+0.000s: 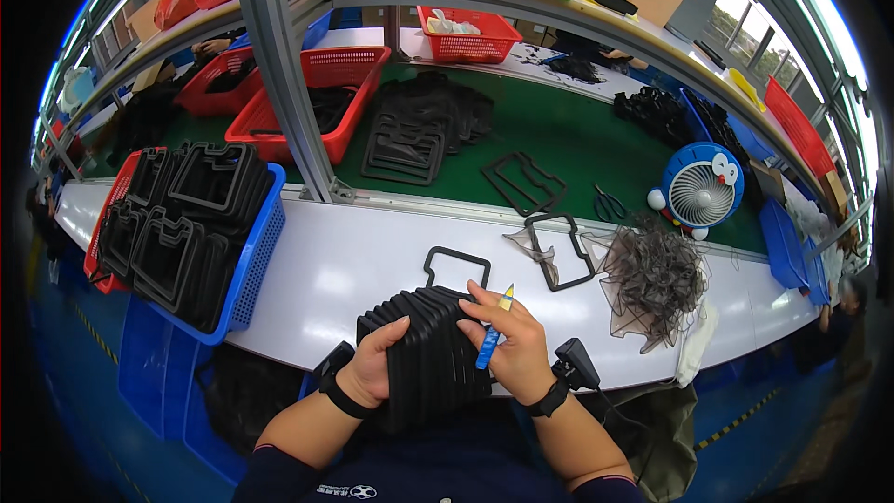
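Close to my body, at the table's front edge, is a thick stack of black rubber-like frames (430,345). My left hand (371,363) is closed round its left side, thumb on top. Between the fingers of my right hand (514,345) sits a slim blue tool with a yellow end (487,346); its exact kind is unclear. Fingertips of that hand also touch the stack's upper right edge. Just beyond the stack, a single black frame (457,251) lies on the white table. Another frame (562,251) with thin sheer scraps by it lies farther right.
A heap of sheer dark scraps (655,279) lies right, near a blue fan (700,188) and scissors (610,204). At left, a blue basket (258,265) holds many frames. A metal post (284,74) rises beyond the table; more frames (406,144) rest on the green surface.
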{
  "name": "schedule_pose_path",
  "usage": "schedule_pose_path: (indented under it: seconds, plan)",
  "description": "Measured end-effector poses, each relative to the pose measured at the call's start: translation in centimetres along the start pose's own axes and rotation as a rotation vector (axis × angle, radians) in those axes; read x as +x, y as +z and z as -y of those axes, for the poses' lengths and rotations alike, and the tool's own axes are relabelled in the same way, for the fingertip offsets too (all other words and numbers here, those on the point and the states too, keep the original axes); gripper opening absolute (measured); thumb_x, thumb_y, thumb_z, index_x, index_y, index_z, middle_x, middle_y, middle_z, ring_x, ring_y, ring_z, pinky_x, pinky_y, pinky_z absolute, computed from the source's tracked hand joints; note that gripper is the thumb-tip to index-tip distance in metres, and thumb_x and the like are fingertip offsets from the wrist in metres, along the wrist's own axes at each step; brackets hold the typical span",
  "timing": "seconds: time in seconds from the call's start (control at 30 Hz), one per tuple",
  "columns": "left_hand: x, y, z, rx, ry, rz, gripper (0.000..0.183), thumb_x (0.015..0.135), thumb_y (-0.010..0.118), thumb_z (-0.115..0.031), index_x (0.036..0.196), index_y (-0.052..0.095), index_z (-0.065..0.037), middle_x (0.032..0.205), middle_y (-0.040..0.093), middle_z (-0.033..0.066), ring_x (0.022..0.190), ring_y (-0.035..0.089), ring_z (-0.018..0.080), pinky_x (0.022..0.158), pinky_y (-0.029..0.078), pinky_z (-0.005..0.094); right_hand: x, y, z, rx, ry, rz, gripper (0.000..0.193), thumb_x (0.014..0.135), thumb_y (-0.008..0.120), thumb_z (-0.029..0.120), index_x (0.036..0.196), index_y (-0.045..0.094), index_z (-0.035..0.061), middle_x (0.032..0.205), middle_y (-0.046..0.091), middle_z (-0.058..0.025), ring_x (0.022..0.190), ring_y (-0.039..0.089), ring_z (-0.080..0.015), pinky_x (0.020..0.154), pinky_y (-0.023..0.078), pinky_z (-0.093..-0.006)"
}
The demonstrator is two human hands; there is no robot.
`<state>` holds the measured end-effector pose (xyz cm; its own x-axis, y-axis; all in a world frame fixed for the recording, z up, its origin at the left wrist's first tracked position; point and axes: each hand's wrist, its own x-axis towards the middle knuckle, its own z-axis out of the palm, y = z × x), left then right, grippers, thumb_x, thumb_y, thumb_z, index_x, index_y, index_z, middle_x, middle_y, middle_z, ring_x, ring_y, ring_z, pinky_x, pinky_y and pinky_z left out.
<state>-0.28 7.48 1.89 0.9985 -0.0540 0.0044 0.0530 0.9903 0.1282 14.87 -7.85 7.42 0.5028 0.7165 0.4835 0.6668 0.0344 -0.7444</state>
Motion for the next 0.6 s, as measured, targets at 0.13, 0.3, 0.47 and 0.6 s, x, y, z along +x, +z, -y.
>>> schedule_pose_path:
  seconds: [0.13, 0.3, 0.47, 0.6]
  plan:
    - [-0.1, -0.2, 0.1, 0.001, -0.028, -0.005, 0.059, 0.102, 0.049, -0.040, 0.142, 0.048, 0.002, 0.141, 0.056, 0.0207, 0.129, 0.056, 0.0333, 0.113, 0.041, 0.0483, 0.0, 0.4, 0.1, -0.014, -0.028, -0.078, 0.026, 0.080, 0.080, 0.004, 0.106, 0.072, 0.0035, 0.121, 0.070, -0.0173, 0.105, 0.069, -0.0316, 0.090, 0.055, -0.0369]
    - [-0.2, -0.4, 0.3, 0.006, -0.025, 0.026, 0.061, 0.102, 0.049, -0.040, 0.145, 0.045, 0.002, 0.144, 0.053, 0.0209, 0.131, 0.054, 0.0331, 0.114, 0.039, 0.0483, -0.1, 1.2, 0.0, -0.092, -0.078, -0.170, 0.019, 0.083, 0.077, 0.002, 0.101, 0.071, 0.0013, 0.118, 0.071, -0.0187, 0.100, 0.070, -0.0291, 0.086, 0.056, -0.0347]
    - [0.6, 2.7, 0.6, 0.277, -0.013, -0.052, 0.086, 0.092, 0.059, -0.049, 0.154, 0.029, 0.001, 0.159, 0.031, 0.0230, 0.145, 0.037, 0.0349, 0.120, 0.028, 0.0525, -0.4, -0.4, 0.6, 0.280, 0.224, -0.281, 0.016, 0.099, 0.066, 0.012, 0.101, 0.067, -0.0034, 0.108, 0.074, -0.0147, 0.088, 0.068, -0.0115, 0.078, 0.054, -0.0266]
    - [0.8, 2.9, 0.4, 0.250, 0.013, -0.041, 0.089, 0.090, 0.060, -0.052, 0.154, 0.028, 0.001, 0.160, 0.029, 0.0238, 0.145, 0.036, 0.0348, 0.120, 0.028, 0.0526, -2.1, -1.5, 0.5, 0.203, 0.315, -0.156, 0.013, 0.096, 0.069, 0.008, 0.103, 0.070, -0.0023, 0.098, 0.074, -0.0104, 0.081, 0.065, -0.0105, 0.073, 0.051, -0.0232]
